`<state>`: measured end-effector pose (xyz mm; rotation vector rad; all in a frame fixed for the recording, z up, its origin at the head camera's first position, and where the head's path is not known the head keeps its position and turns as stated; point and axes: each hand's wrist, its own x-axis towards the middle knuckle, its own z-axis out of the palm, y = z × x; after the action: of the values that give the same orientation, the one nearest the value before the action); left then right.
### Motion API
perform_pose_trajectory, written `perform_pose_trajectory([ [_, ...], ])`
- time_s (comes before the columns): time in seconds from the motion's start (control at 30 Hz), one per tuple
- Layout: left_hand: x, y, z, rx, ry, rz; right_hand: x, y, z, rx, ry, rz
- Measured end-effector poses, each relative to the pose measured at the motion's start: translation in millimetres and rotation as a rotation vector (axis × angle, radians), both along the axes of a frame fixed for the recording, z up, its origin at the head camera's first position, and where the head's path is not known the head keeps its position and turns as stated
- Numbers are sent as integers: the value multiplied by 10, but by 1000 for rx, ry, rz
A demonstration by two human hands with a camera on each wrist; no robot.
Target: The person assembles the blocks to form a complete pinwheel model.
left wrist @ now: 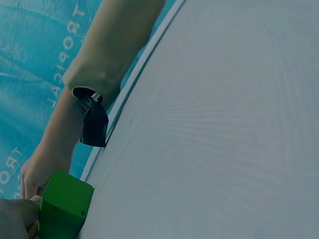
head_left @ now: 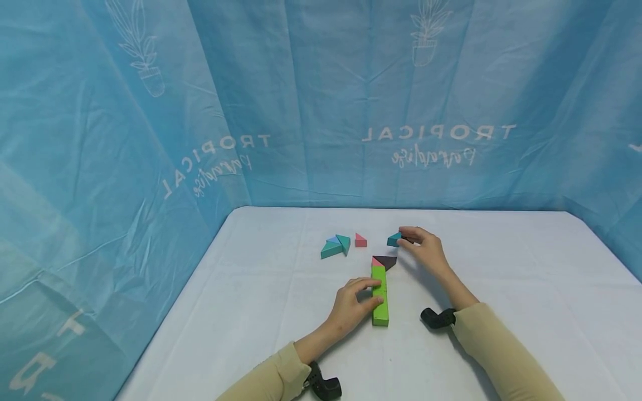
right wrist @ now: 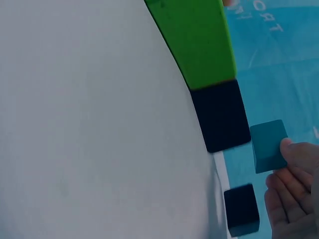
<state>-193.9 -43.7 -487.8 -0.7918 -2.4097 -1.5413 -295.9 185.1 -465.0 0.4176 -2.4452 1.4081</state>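
Two green blocks [head_left: 380, 314] lie end to end in a row, with a pink triangle block [head_left: 377, 262] and a black block [head_left: 387, 260] at the far end. My left hand [head_left: 348, 307] holds the green row from its left side, thumb and fingers bent over it; in the left wrist view a green block [left wrist: 65, 206] stands beside the fingertips. Beyond the row to the right, my right hand [head_left: 426, 252] pinches a teal block [head_left: 393, 240] between thumb and fingers. The right wrist view shows this teal block [right wrist: 269, 147] near the dark block [right wrist: 222, 117].
Farther back on the white table [head_left: 281, 289], a group of teal and blue triangle blocks [head_left: 332, 249] lies left of a separate pink block [head_left: 360, 241]. Another dark block [right wrist: 241, 209] shows near the right fingers. Blue printed curtains [head_left: 321, 167] stand behind and left.
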Motion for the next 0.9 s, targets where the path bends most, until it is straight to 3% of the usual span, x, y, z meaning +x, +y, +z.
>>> perform_pose_trajectory([
  [0.4,-5,-1,-7,-23,22,-1,48,-287,-8,-16,-37,72],
  [0.9,8,-6,15,-17,-9,2,48,-314,-105,15,-101,59],
])
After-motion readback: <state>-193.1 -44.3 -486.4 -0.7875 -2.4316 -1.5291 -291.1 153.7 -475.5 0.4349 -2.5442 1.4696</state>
